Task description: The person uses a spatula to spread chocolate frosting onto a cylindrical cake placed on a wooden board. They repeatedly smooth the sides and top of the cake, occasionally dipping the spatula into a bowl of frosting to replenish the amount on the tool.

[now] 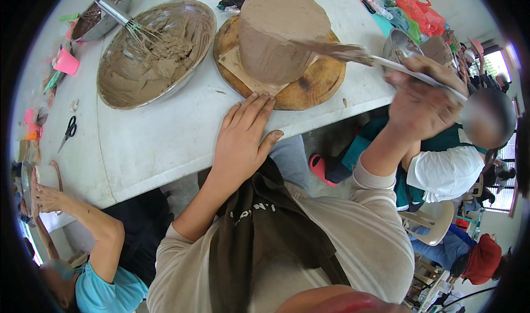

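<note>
A tall round cake [279,34] covered in brown frosting stands on a card on a round wooden board [309,86]. My left hand [243,133] lies flat on the white table [160,130], its fingertips touching the board's near edge. My right hand [422,97] grips the handle of a long metal spatula [353,54]. The frosting-smeared blade rests against the cake's right side.
A large metal bowl [157,50] of brown frosting with a whisk [130,25] sits left of the cake, a smaller bowl [102,9] behind it. Scissors [68,130] and a pink cup [66,62] lie at the left. Other people sit at the lower left and right.
</note>
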Demonstrator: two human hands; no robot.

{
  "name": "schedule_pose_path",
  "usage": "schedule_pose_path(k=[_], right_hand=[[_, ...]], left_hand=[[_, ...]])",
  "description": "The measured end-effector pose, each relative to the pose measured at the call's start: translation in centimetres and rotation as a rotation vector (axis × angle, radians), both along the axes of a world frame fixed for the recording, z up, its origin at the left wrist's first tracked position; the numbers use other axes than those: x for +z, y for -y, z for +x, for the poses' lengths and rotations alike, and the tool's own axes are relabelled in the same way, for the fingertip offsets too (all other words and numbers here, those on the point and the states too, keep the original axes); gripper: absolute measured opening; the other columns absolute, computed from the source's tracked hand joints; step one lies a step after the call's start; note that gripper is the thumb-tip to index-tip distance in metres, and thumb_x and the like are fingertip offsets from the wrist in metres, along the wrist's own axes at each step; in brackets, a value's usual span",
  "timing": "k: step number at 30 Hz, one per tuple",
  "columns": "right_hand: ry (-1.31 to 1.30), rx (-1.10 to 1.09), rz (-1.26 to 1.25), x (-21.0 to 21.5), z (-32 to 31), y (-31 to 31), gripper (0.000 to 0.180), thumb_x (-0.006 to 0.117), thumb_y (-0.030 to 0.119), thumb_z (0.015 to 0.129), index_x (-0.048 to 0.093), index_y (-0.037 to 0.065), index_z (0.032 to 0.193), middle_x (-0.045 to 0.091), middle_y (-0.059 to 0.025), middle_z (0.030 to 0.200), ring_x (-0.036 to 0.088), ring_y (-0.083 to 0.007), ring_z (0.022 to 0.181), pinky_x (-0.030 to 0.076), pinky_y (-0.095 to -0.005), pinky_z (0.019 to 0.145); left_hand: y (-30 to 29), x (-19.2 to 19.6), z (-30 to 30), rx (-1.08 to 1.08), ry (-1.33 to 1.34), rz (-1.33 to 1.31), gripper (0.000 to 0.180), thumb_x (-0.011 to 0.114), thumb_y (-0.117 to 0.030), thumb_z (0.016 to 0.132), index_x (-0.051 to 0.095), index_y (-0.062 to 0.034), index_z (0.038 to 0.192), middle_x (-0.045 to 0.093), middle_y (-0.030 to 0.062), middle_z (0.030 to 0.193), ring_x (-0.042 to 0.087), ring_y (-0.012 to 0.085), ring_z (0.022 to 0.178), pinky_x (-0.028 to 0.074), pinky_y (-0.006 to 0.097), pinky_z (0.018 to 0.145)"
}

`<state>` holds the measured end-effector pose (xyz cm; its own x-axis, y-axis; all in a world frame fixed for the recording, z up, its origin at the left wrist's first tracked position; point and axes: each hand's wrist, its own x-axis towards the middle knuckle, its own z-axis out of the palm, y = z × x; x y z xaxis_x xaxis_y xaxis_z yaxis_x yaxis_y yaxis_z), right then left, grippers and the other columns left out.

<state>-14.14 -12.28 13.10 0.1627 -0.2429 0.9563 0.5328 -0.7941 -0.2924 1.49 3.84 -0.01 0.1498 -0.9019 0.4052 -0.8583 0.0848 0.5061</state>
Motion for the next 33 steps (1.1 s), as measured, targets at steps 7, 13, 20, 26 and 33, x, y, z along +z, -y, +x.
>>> schedule_pose_path(k=[7,13,20,26,33], right_hand=[[-0.328,0.007,0.094,-4.5,1.5,-1.9,0.02,0.05,0.009,0.093,0.056,-0.009,0.096,0.065,-0.021,0.085,0.063,-0.0189,0.064,0.053,-0.0263,0.057],[-0.288,-0.067,0.044,-3.2,2.0,-0.7,0.024,0.049,0.014,0.095,0.056,-0.009,0.097,0.065,-0.0214,0.083,0.063,-0.0192,0.061,0.052,-0.026,0.055],[-0.367,0.04,0.072,-4.3,1.3,-1.5,0.022,0.052,0.012,0.093,0.055,-0.009,0.097,0.064,-0.0227,0.084,0.063,-0.0203,0.064,0.052,-0.0266,0.056],[-0.442,-0.044,0.075,-6.6,1.9,-1.7,0.014,0.054,0.002,0.089,0.059,-0.01,0.094,0.066,-0.0187,0.088,0.063,-0.0167,0.067,0.052,-0.0244,0.061],[-0.302,0.033,0.094,-5.3,1.6,-2.9,0.017,0.057,0.008,0.089,0.06,-0.008,0.089,0.066,-0.0203,0.083,0.064,-0.0216,0.064,0.053,-0.0278,0.06]], left_hand=[[-0.3,-0.2,0.4,0.017,0.005,0.008,0.051,0.056,-0.031,0.086,0.048,-0.0029,0.127,0.047,0.014,0.131,0.041,0.0316,0.125,0.031,0.044,0.103],[-0.3,-0.2,0.4,0.014,0.003,-0.008,0.05,0.058,-0.027,0.084,0.049,-0.0029,0.127,0.048,0.0142,0.13,0.043,0.0318,0.123,0.033,0.044,0.102],[-0.3,-0.7,0.2,0.038,-0.095,-0.056,0.044,0.062,-0.015,0.081,0.052,-0.0018,0.122,0.051,0.014,0.125,0.048,0.0302,0.119,0.04,0.038,0.097],[-0.3,-1.0,0.3,0.035,-0.089,-0.084,0.041,0.062,-0.014,0.081,0.054,-0.0015,0.119,0.053,0.0134,0.121,0.05,0.0295,0.117,0.043,0.038,0.095],[-0.5,-0.9,0.3,0.037,-0.127,-0.106,0.04,0.063,-0.013,0.079,0.056,-0.0017,0.117,0.054,0.0127,0.119,0.051,0.029,0.116,0.043,0.038,0.094]])
